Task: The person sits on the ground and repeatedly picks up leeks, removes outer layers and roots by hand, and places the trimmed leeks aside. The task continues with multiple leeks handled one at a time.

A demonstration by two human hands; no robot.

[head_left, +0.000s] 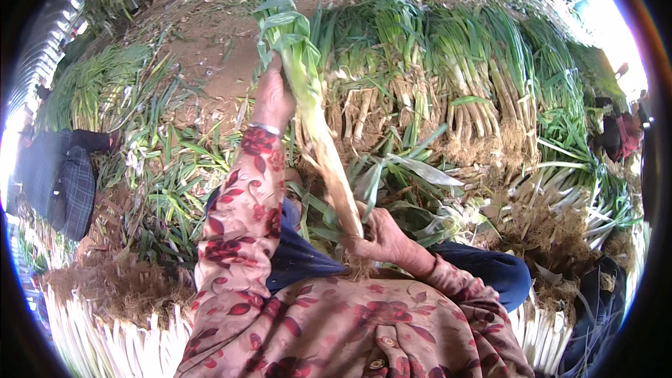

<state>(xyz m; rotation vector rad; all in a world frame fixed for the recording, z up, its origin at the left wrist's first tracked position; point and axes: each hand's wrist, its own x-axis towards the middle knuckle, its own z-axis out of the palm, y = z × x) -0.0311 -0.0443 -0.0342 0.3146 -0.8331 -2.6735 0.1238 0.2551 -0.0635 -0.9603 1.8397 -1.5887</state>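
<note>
One long leek-like green onion stalk (331, 168) lies slantwise between my hands, its green leaves at the top and its roots near my lap. Up at the leafy end, my left hand (275, 92) is closed around the upper stalk. My right hand (378, 236) grips the lower stalk just above the roots, with a strip of leaf by its fingers. Loose leaves and peeled outer layers (451, 220) lie on the ground beyond my right hand.
Bundles of untrimmed stalks (472, 79) lie in a row ahead. White stalks (121, 341) with roots are piled at lower left, and more (556, 194) at right. Leaf litter (178, 168) covers the ground at left. A person (63, 178) is at far left, another (619, 134) at far right.
</note>
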